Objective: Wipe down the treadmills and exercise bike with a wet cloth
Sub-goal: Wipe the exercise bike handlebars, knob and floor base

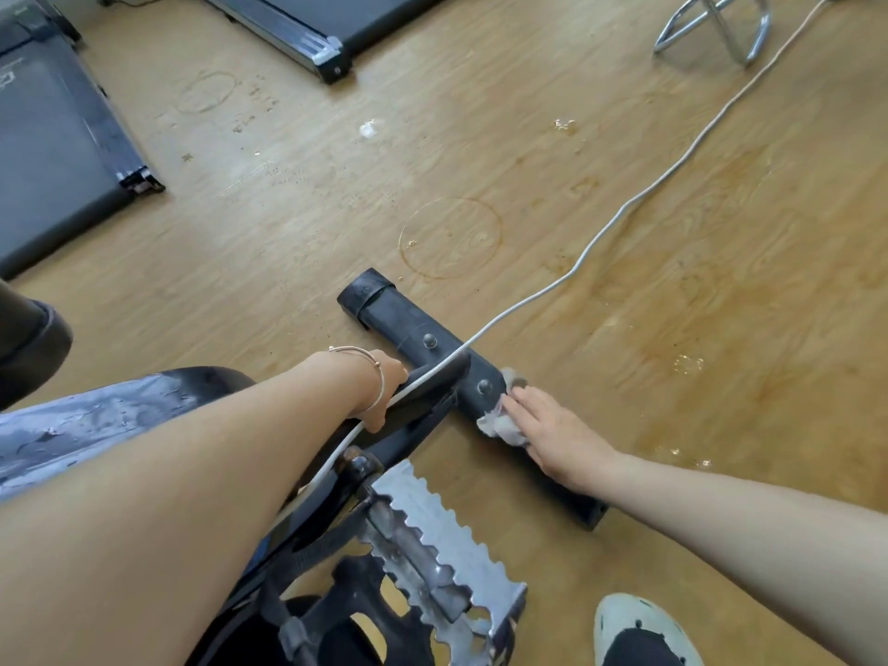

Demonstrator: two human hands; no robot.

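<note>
- Step in hand: wiping the exercise bike — specifically its black base bar, which lies on the wooden floor.
- Cloth: a pale, crumpled wad on top of the base bar, just right of the point where the bike's frame meets it and next to a bolt head.
- Right hand: fingers straight and together, palm down, pressing the cloth flat against the bar — no curl round it. The forearm comes in from the lower right, low and nearly in line with the bar.
- Left hand: reaches forward to the frame at the junction, with a thin bracelet on the wrist. The fingers go behind the frame, so I cannot tell whether they grip it or merely brace.
- A white cable crosses over the bar and runs under the left hand along the frame.
- Judgement: the near half of the bar is being worked; the far end, with its end cap, looks not yet reached.
- Next move, as a judgement: slide the cloth along the bar towards the far end, lifting or stepping over the cable and bolt heads.
- Two treadmills sit well apart from the bike, one at far left and one at top; whether they are wiped cannot be told.
</note>
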